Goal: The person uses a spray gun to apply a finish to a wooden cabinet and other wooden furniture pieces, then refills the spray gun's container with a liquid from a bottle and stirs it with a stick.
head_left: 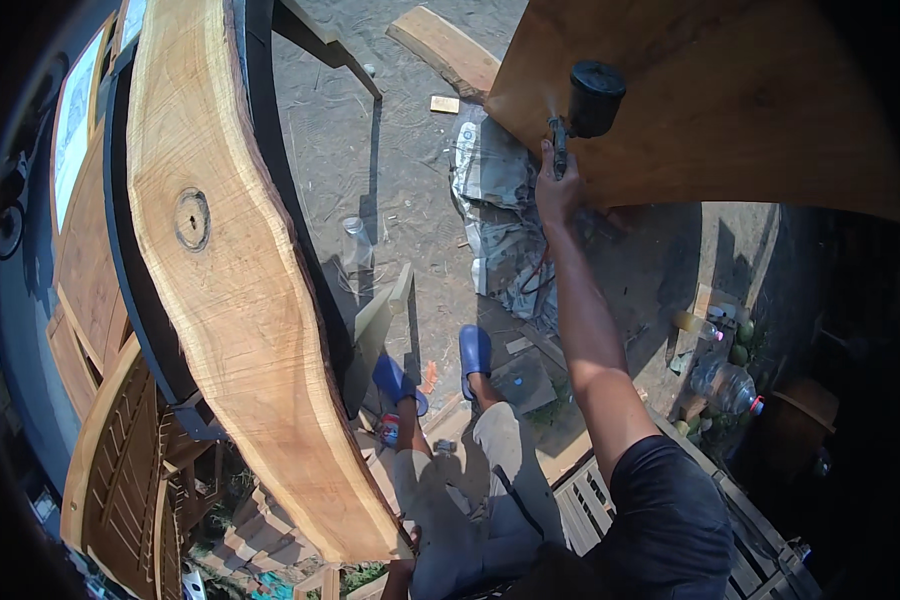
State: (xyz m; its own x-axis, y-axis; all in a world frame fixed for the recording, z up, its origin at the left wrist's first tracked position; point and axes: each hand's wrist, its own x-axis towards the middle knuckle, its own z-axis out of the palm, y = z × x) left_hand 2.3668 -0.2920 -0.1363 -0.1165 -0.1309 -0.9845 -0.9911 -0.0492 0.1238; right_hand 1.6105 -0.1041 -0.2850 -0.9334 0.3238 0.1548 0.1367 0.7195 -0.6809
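My right hand [557,188], reached out ahead, is closed around the handle of a spray gun [595,100] with a dark round cup. Pale mist shows by its nozzle, in front of a broad, smooth brown wooden panel [730,110]. My left hand [408,545] is low down at the near end of a long live-edge wood slab [250,330]; its fingers are mostly hidden. Light sapwood borders the slab, and a dark ringed knot [192,219] marks its surface.
A curved slatted wooden piece [110,470] stands at the lower left. Crumpled silvery sacks [495,210] lie under the panel's near corner. A clear jar [355,243] is on the sandy ground, with plastic bottles [725,386] at right. Wood offcuts surround my feet.
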